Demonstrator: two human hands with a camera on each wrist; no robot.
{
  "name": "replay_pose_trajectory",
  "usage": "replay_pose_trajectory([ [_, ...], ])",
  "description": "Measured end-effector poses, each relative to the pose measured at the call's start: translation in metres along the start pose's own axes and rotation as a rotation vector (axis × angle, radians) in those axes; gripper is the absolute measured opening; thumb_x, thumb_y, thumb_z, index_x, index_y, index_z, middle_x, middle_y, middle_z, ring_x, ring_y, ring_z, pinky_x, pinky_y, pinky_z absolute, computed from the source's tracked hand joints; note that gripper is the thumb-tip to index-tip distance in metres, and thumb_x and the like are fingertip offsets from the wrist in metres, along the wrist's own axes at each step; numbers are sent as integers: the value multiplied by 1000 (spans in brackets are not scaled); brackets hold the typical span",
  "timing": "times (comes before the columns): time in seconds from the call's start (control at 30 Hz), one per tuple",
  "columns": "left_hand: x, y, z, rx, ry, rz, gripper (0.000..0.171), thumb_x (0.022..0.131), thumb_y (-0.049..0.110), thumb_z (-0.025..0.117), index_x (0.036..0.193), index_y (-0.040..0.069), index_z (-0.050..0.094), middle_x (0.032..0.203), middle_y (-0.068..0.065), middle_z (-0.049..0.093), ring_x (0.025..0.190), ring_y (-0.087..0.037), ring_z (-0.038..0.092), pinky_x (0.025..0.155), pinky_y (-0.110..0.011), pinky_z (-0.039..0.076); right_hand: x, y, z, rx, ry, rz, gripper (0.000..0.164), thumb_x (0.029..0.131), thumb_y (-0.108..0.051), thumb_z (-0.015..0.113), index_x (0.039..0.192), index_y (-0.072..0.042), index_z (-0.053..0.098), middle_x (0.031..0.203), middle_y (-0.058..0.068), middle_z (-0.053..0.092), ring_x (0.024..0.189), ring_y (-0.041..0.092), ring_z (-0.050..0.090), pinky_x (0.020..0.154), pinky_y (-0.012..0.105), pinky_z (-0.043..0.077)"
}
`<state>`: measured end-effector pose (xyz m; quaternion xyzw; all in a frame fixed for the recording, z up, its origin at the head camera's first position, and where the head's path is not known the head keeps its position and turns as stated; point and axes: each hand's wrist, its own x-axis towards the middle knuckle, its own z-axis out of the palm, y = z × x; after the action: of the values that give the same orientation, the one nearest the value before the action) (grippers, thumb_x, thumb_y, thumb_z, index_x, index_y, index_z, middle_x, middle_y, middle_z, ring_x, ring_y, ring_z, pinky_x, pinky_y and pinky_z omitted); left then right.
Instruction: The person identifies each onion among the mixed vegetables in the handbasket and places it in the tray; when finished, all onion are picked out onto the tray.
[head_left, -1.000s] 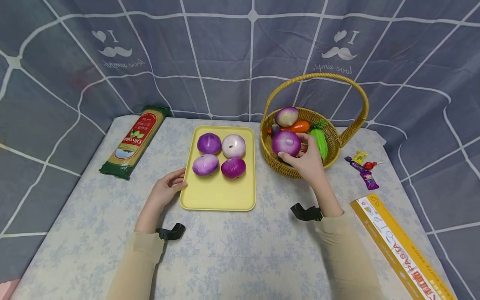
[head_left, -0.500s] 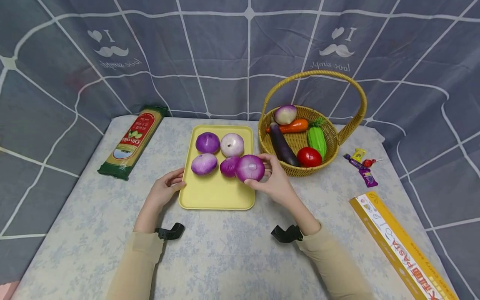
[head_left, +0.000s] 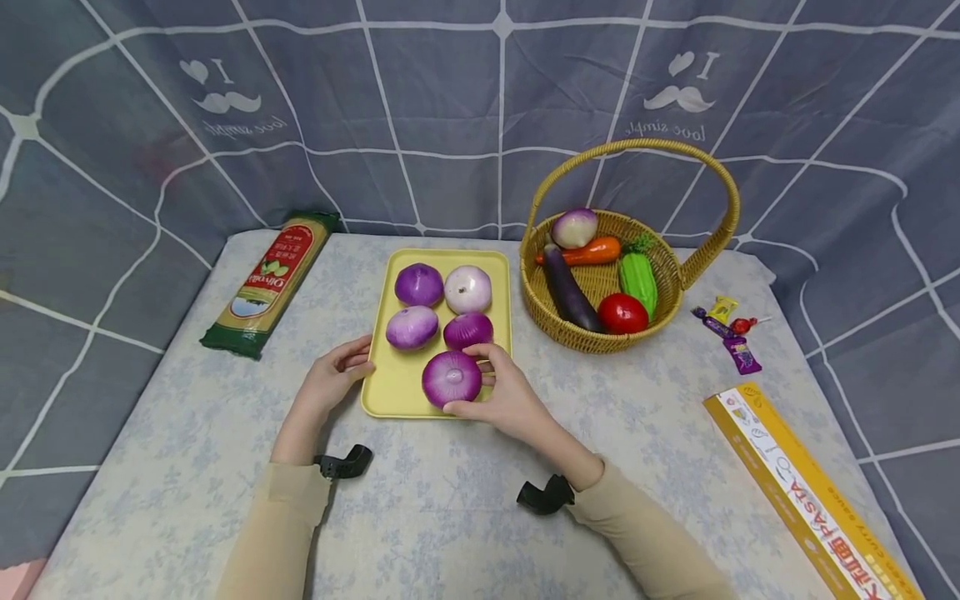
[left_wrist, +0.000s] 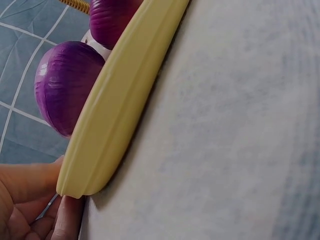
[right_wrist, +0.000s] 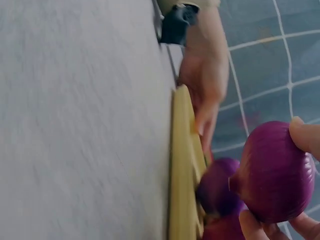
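Note:
Over the near part of a yellow tray [head_left: 390, 400], my right hand [head_left: 504, 392] holds a purple onion [head_left: 452, 379] between thumb and fingers. The right wrist view shows this onion [right_wrist: 272, 175] raised off the tray. My left hand [head_left: 330, 379] grips the tray's left edge; in the left wrist view its thumb lies at the rim and other fingers curl beneath. Further back on the tray sit a dark purple onion [head_left: 418, 285], a whitish onion [head_left: 468, 289], a pale purple onion [head_left: 412, 327] and a magenta onion [head_left: 468, 331].
Right of the tray stands a wicker basket [head_left: 558, 333] holding an eggplant [head_left: 567, 287], carrot [head_left: 592, 252], turnip [head_left: 575, 228], tomato [head_left: 623, 313] and green vegetable [head_left: 638, 282]. Candies [head_left: 741, 354] and a pasta box [head_left: 810, 492] lie right. At back left is a pasta packet [head_left: 272, 283].
My right hand has carried the onion from above the basket leftward and nearer, to over the tray's near part. The left hand has stayed at the tray's edge.

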<state>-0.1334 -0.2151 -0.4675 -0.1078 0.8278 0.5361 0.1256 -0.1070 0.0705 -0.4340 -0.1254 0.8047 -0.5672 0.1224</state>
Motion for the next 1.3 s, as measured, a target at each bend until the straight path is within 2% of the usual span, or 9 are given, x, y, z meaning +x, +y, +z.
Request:
replay_pose_trajectory([
  [0.33,0,1,-2,-18,-7,-23,56,98,16,61,151,16,42,142,-14,55,126,-22,54,100,-22,44,11,1,29,-107,-31,-10,77,70,-26,90,134,-8,50,127,10,56,106,24,62,91,36,54],
  [0.47,0,1,-1,-17,-3,-19,56,98,15,61,150,15,43,141,-14,56,121,-17,56,96,-17,45,16,0,35,-164,-23,-36,77,71,-29,90,133,-7,50,129,10,55,107,24,61,91,35,54],
  [0.63,0,1,-1,-30,-2,-12,55,97,13,61,150,14,44,141,-16,56,109,-3,57,88,-8,44,19,0,41,-241,-2,-61,77,72,-32,89,133,-7,51,127,9,56,103,21,58,88,33,52],
  [0.73,0,1,-1,-34,-6,-3,55,97,13,61,150,13,44,141,-17,55,105,1,56,88,-7,44,18,-1,43,-263,12,-63,78,72,-32,89,134,-6,50,129,10,55,109,23,57,93,38,51],
  [0.87,0,0,-1,-29,-9,7,55,97,12,60,150,12,43,141,-17,55,113,-7,57,91,-9,44,17,-2,45,-266,41,-60,79,73,-26,88,136,-2,47,135,15,53,122,30,55,103,44,47],
  [1.0,-1,1,-1,-25,-21,-5,55,98,14,60,150,14,43,141,-15,55,124,-19,54,97,-16,43,16,-1,47,-283,55,-47,81,74,-21,88,138,0,44,138,17,51,127,32,53,107,45,45],
  [1.13,-2,3,-1,-33,-25,-18,55,98,15,59,151,14,42,141,-15,55,125,-21,53,99,-20,44,15,0,48,-288,45,-59,84,75,-19,87,142,1,40,142,19,48,132,33,49,110,45,42],
  [1.3,-3,4,-2,-48,-23,-21,55,98,15,60,151,15,42,142,-16,54,127,-23,53,95,-13,45,13,-1,48,-262,29,-53,83,76,-17,85,143,1,40,140,20,48,124,32,53,102,42,49],
])
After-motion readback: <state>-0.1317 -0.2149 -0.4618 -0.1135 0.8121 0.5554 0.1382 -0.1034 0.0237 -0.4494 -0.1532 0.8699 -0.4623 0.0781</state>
